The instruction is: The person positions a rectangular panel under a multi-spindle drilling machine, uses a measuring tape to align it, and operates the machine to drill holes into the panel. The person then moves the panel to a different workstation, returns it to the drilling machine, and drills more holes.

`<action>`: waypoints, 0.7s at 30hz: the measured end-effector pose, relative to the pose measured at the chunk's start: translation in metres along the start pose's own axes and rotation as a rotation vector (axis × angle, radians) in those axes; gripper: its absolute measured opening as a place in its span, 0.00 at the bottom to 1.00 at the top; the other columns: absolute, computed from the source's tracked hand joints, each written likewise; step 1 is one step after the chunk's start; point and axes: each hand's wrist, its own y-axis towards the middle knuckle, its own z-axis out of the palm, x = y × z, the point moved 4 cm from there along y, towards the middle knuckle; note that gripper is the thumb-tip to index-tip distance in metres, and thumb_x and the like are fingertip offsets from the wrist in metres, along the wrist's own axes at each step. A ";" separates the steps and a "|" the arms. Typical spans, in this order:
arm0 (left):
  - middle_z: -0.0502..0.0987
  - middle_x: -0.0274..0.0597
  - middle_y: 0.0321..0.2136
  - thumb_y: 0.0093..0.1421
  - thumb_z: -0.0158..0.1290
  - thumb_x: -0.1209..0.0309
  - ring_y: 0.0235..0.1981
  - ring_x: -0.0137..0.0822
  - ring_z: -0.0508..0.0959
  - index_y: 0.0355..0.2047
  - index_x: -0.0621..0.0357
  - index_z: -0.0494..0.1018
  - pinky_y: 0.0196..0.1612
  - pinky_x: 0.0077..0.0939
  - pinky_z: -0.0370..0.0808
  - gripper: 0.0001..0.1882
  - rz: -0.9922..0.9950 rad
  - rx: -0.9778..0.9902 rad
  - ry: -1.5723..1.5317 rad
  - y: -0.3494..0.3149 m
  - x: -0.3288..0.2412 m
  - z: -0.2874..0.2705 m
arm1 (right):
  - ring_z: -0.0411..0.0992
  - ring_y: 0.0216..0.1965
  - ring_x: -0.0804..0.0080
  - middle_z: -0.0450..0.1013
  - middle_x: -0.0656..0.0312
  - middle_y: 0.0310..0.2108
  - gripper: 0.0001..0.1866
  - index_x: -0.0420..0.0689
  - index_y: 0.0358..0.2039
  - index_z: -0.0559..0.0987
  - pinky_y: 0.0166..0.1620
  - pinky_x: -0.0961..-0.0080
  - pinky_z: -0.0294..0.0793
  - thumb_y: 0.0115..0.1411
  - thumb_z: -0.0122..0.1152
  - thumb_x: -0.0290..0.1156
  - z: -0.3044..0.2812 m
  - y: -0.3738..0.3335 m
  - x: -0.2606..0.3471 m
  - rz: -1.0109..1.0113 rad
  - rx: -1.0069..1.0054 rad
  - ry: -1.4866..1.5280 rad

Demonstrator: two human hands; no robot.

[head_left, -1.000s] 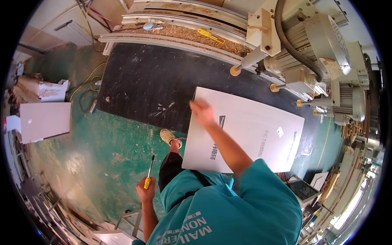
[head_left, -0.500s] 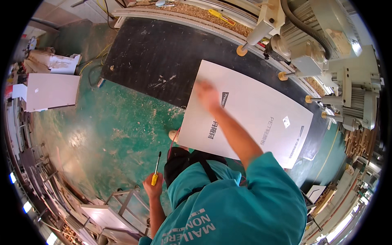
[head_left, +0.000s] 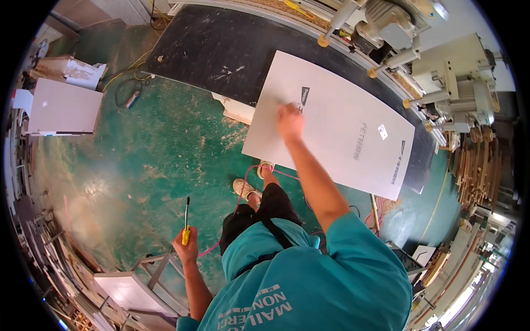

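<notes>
A large white panel point(head_left: 331, 127) with dark print lies on the black tabletop point(head_left: 221, 49), its near edge overhanging. Over the left part of this panel is my right hand point(head_left: 291, 122). Its fingers are curled together beside a small dark printed mark, and whatever they may hold is hidden. Low on the left, away from the table, my left hand point(head_left: 186, 245) grips the yellow handle of a screwdriver point(head_left: 187, 214). The tool's shaft points up in the view, away from my body, touching nothing.
Machine motors and rods point(head_left: 386, 60) line the table's far right side. A yellow utility knife point(head_left: 298, 8) lies behind the table. Another pale panel point(head_left: 63, 107) stands at the left. A pink hose point(head_left: 237, 209) runs by my feet, and a metal-framed cart point(head_left: 157, 276) stands near my left arm.
My right hand has moved nearer to me and slightly right over the panel. My left hand has swung farther left with the screwdriver. The view has shifted, showing my shoes.
</notes>
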 end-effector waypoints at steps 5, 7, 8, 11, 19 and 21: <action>0.73 0.41 0.15 0.58 0.59 0.67 0.19 0.25 0.71 0.27 0.66 0.76 0.25 0.27 0.69 0.12 -0.042 0.091 0.008 -0.005 0.005 0.010 | 0.74 0.31 0.56 0.72 0.55 0.28 0.06 0.47 0.31 0.77 0.34 0.59 0.73 0.57 0.51 0.32 0.112 -0.234 0.122 -0.502 0.668 0.326; 0.73 0.41 0.16 0.58 0.59 0.66 0.19 0.26 0.71 0.27 0.65 0.77 0.26 0.26 0.70 0.13 0.007 0.126 -0.011 -0.008 0.009 0.020 | 0.74 0.31 0.55 0.73 0.55 0.28 0.06 0.47 0.30 0.78 0.35 0.57 0.74 0.54 0.54 0.31 0.102 -0.261 0.138 -0.669 0.518 0.288; 0.74 0.41 0.16 0.58 0.59 0.65 0.18 0.27 0.71 0.27 0.65 0.77 0.26 0.26 0.70 0.13 0.025 0.152 -0.027 -0.011 0.010 0.029 | 0.75 0.32 0.53 0.73 0.54 0.28 0.05 0.46 0.29 0.78 0.35 0.55 0.74 0.53 0.54 0.30 0.063 -0.245 0.140 -0.640 0.409 0.267; 0.76 0.41 0.15 0.57 0.59 0.61 0.18 0.31 0.76 0.25 0.63 0.78 0.27 0.29 0.72 0.15 0.017 0.198 -0.037 -0.023 0.003 0.050 | 0.75 0.35 0.49 0.74 0.53 0.31 0.06 0.46 0.31 0.78 0.36 0.54 0.74 0.53 0.55 0.30 -0.029 -0.176 0.077 -0.155 0.188 0.529; 0.76 0.40 0.13 0.53 0.60 0.53 0.18 0.42 0.78 0.19 0.59 0.78 0.25 0.36 0.72 0.20 0.123 0.470 0.280 -0.059 -0.069 0.160 | 0.75 0.35 0.51 0.75 0.53 0.32 0.04 0.46 0.32 0.78 0.39 0.57 0.75 0.56 0.59 0.29 -0.153 -0.145 -0.322 0.354 -0.529 0.175; 0.76 0.41 0.13 0.52 0.61 0.53 0.17 0.43 0.78 0.19 0.59 0.78 0.24 0.37 0.72 0.20 0.131 0.495 0.292 -0.084 -0.076 0.204 | 0.75 0.36 0.50 0.76 0.53 0.34 0.05 0.47 0.33 0.79 0.40 0.58 0.75 0.56 0.59 0.30 -0.208 -0.169 -0.418 0.461 -0.582 0.063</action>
